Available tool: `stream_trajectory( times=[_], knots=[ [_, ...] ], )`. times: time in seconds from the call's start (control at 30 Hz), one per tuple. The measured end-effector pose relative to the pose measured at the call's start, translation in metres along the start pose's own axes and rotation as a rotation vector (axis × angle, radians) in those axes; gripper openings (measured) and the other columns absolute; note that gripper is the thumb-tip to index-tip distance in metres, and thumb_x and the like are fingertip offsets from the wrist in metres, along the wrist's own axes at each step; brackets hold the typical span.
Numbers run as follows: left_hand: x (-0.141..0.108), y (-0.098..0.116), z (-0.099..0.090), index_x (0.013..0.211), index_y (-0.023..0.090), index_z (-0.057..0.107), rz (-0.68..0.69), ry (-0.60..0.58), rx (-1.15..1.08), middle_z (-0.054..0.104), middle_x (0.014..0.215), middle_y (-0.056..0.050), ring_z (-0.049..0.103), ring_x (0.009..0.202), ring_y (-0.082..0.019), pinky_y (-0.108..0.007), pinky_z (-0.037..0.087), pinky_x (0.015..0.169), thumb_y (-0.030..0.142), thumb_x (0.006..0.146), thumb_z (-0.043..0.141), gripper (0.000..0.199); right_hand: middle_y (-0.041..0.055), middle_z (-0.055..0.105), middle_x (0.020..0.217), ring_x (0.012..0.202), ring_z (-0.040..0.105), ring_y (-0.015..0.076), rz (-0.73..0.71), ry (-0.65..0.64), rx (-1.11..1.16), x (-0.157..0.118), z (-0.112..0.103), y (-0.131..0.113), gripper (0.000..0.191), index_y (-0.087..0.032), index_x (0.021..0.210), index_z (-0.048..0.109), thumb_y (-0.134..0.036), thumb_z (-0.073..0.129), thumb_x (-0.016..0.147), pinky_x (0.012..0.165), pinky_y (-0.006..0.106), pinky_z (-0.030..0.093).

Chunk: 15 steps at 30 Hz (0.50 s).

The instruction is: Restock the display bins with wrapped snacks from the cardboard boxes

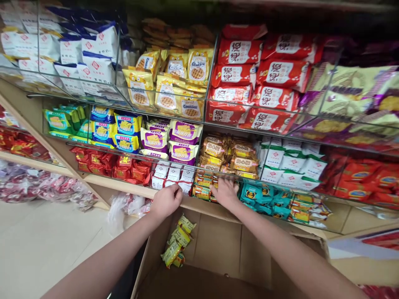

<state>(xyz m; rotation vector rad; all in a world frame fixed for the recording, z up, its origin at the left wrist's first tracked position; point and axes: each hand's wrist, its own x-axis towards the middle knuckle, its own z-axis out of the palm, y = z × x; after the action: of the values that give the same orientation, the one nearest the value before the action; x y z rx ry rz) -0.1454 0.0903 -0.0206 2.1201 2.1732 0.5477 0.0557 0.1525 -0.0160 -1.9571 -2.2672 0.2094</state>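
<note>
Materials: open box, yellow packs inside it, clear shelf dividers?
Box: probably cardboard; matte brown with crease lines. Yellow packs: likely plastic film, shiny; wrinkles and highlights suggest it. Shelf dividers: see-through, smooth, thin-edged; glass or clear plastic, can't tell which.

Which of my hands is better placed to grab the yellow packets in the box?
Probably your left hand: it looks nearer the yellow packets, while your right hand is at the orange shelf packets.
</note>
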Motion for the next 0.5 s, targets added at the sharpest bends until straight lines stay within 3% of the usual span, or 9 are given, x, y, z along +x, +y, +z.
stream_trajectory(
  times=[0.13, 0.23, 0.3, 0.37, 0.4, 0.5],
  knots=[
    [-0.006, 0.005, -0.012, 0.090, 0.021, 0.057, 0.049, 0.064, -0.027, 0.065, 0.081, -0.004, 0.058, 0.076, -0.019, -0.027, 0.038, 0.064, 0.028, 0.081, 0.030, 0.030, 0.0089, 0.042, 0.125, 0.116, 0.031, 0.0248, -0.125, 0.210, -0.038, -0.063, -0.012, 0.043, 0.037, -0.022, 0.102, 0.057, -0.044, 0.034, 0.082, 0.091, 0.045, 0.018],
    [-0.031, 0.020, -0.016, 0.102, 0.021, 0.054, 0.266, 0.073, -0.079, 0.059, 0.102, -0.007, 0.049, 0.099, -0.021, -0.034, 0.034, 0.085, 0.020, 0.076, 0.035, 0.032, 0.0080, 0.052, 0.114, 0.105, 0.042, 0.0229, -0.129, 0.312, -0.063, -0.103, -0.013, 0.081, 0.037, -0.023, 0.093, 0.060, -0.042, 0.029, 0.085, 0.089, 0.044, 0.021],
    [-0.055, 0.029, -0.003, 0.103, 0.027, 0.055, 0.634, -0.114, -0.151, 0.060, 0.103, -0.005, 0.047, 0.101, -0.023, -0.039, 0.030, 0.092, 0.014, 0.070, 0.042, 0.038, 0.0079, 0.057, 0.105, 0.096, 0.047, 0.0215, -0.182, 0.332, -0.062, -0.120, -0.010, 0.100, 0.034, -0.021, 0.099, 0.057, -0.040, 0.031, 0.085, 0.084, 0.040, 0.028],
    [-0.076, 0.032, 0.025, 0.107, 0.033, 0.052, 0.795, -0.331, -0.153, 0.056, 0.111, -0.002, 0.044, 0.107, -0.023, -0.040, 0.022, 0.098, 0.011, 0.065, 0.045, 0.048, 0.0076, 0.059, 0.098, 0.089, 0.049, 0.0210, -0.227, 0.362, -0.059, -0.129, -0.006, 0.110, 0.031, -0.019, 0.102, 0.054, -0.037, 0.037, 0.084, 0.080, 0.037, 0.031],
    [-0.083, 0.030, 0.043, 0.110, 0.035, 0.049, 0.749, -0.391, -0.116, 0.050, 0.120, -0.001, 0.038, 0.113, -0.024, -0.040, 0.020, 0.100, 0.011, 0.063, 0.046, 0.053, 0.0076, 0.059, 0.095, 0.087, 0.049, 0.0211, -0.226, 0.395, -0.059, -0.131, -0.003, 0.112, 0.029, -0.018, 0.102, 0.054, -0.035, 0.040, 0.083, 0.079, 0.036, 0.032],
    [-0.091, 0.012, 0.102, 0.123, 0.030, 0.037, 0.263, -0.338, 0.090, 0.031, 0.135, -0.005, 0.024, 0.123, -0.030, -0.045, 0.023, 0.097, 0.015, 0.061, 0.049, 0.065, 0.0069, 0.058, 0.088, 0.083, 0.049, 0.0208, -0.161, 0.505, -0.039, -0.131, 0.003, 0.108, 0.023, -0.018, 0.097, 0.055, -0.031, 0.045, 0.080, 0.077, 0.037, 0.032]
  ],
)
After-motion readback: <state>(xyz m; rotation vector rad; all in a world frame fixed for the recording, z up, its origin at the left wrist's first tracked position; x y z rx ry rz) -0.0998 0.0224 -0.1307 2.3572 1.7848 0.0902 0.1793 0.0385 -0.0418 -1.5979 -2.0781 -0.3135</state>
